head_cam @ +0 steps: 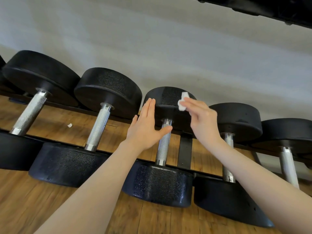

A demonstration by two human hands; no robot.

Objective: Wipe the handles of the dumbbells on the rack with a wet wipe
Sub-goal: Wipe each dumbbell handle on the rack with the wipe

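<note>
Several black dumbbells lie side by side on a low black rack, each with a knurled silver handle. My left hand is flat with straight fingers, its thumb resting against the top of the middle dumbbell's handle. My right hand hovers over that dumbbell's far head and pinches a small folded white wet wipe at its fingertips. The wipe is above the head, not on the handle. Further handles lie to the left and far left.
Wooden floor shows beneath the rack, with a small white scrap lying on it. A pale wall rises behind. A dark upper shelf edge crosses the top right. Two more dumbbells sit at the right, one handle looking white.
</note>
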